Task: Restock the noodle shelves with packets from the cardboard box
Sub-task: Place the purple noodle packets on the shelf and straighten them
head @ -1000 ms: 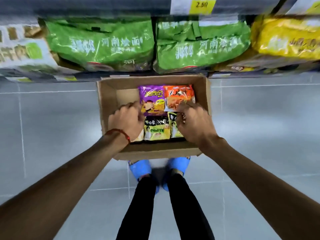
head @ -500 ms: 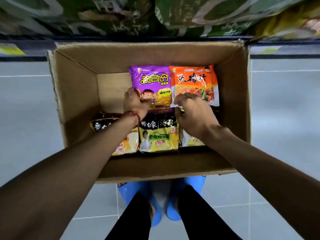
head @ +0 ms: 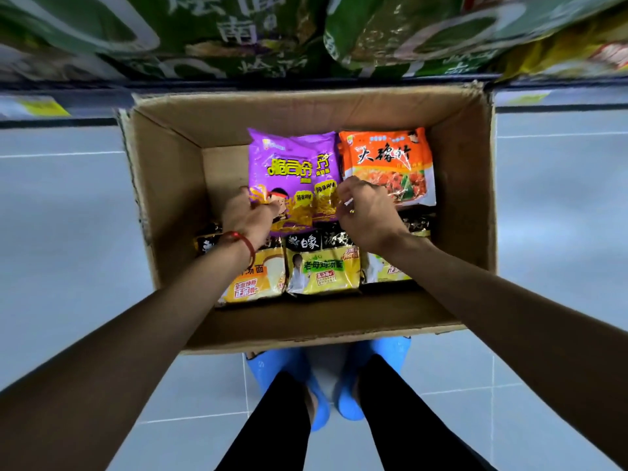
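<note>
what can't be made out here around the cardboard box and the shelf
- Green noodle bags, head view: blurred, cut off by the top edge.
- Yellow shelf label: too blurred to read.
- Purple noodle packet: near corners hidden under the left hand and right hand.
- Black-and-yellow packet at the right: mostly behind the right forearm.

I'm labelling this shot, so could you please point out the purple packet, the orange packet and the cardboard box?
purple packet [head: 292, 154]: head view, on its upper front above the yellow lettering.
orange packet [head: 384, 154]: head view, on its lettered upper front.
cardboard box [head: 166, 198]: head view, on its left inner wall.
</note>
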The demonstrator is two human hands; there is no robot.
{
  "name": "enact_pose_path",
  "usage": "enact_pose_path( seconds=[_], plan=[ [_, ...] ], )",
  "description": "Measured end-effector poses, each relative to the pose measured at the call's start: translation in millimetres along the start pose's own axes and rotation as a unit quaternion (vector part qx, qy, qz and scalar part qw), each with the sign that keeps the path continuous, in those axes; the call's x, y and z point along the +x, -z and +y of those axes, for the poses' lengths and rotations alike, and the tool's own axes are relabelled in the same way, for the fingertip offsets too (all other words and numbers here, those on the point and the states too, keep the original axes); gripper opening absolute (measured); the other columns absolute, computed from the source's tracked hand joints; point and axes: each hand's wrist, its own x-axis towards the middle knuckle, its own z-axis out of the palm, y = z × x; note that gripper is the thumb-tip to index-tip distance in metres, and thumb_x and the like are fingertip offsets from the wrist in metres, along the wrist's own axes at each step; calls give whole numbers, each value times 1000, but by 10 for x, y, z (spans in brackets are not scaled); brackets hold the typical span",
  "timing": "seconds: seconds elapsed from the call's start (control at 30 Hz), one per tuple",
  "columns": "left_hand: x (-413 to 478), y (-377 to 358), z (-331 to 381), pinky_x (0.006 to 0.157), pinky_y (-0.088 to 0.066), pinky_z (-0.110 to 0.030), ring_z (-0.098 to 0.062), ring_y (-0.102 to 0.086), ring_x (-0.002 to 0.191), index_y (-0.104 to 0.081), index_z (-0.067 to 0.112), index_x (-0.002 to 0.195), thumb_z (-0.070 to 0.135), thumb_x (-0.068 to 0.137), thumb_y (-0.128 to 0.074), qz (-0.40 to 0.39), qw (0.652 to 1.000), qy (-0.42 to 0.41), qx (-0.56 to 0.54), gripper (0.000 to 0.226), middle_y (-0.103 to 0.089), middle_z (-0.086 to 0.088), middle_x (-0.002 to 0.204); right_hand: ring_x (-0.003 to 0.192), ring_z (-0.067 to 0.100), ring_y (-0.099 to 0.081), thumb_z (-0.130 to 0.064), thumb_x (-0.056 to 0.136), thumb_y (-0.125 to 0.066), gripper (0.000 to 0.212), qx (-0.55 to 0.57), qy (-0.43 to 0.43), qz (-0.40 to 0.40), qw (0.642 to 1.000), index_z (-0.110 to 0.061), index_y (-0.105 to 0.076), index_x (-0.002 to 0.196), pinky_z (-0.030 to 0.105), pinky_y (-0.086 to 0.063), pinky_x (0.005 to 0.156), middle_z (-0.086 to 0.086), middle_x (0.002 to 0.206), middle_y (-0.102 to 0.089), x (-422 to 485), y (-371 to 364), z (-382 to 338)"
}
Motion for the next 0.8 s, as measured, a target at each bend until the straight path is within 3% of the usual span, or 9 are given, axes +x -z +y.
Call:
enact_pose_path(
  seconds=[0.1, 0.17, 0.23, 0.3, 0.53, 0.67, 0.8],
  plan=[
    [34, 167, -236, 90, -44, -30, -21, -58, 102, -61, 14, 108, 25, 89, -69, 27, 999, 30, -17, 24, -63, -1, 110, 93, 25, -58, -15, 96, -59, 35, 46, -74, -45, 995, -5, -50, 128, 12, -36, 63, 12, 113, -62, 146, -160, -54],
    [49, 236, -348, 98, -46, -36, -25, -60, 109, -60, 15, 111, 26, 88, -68, 37, 998, 40, -27, 27, -65, -4, 117, 113, 32, -54, -20, 97, -58, 52, 45, -111, -83, 989, -2, -36, 142, 18, -39, 78, 17, 134, -51, 244, -297, -64],
    [78, 270, -417, 100, -47, -40, -26, -61, 109, -60, 15, 112, 24, 89, -67, 45, 997, 41, -37, 25, -66, -5, 116, 138, 36, -37, -23, 96, -58, 68, 45, -133, -90, 986, 0, -23, 150, 32, -36, 109, 20, 154, -31, 332, -436, -77],
    [92, 280, -447, 99, -47, -38, -24, -62, 108, -61, 13, 113, 20, 91, -65, 51, 997, 38, -49, 23, -67, -5, 114, 144, 35, -29, -25, 94, -60, 75, 62, -148, -61, 985, 0, -19, 152, 37, -28, 117, 19, 157, -26, 405, -550, -102],
    [140, 284, -445, 95, -48, -33, -24, -62, 108, -62, 14, 111, 22, 91, -66, 62, 997, 31, -39, 21, -67, -5, 112, 124, 30, -48, -32, 89, -67, 54, 118, -186, 74, 973, -6, -46, 132, 36, -42, 96, 14, 133, -52, 495, -760, -174],
    [139, 376, -421, 97, -50, -40, -24, -65, 104, -63, 14, 108, 24, 89, -69, 58, 997, 37, -34, 22, -69, -4, 107, 89, 21, -55, -35, 87, -74, 33, 172, -207, 45, 962, -12, -61, 107, 25, -39, 71, 3, 98, -60, 547, -720, -194],
    [-42, 529, -324, 92, -54, -40, -23, -68, 97, -63, 18, 95, 25, 81, -76, 56, 997, 14, -41, 20, -72, -3, 99, 91, 15, -50, -30, 91, -71, 38, 185, -187, 50, 963, -9, -56, 118, 18, -34, 69, 2, 105, -58, 410, -507, -278]
  ],
)
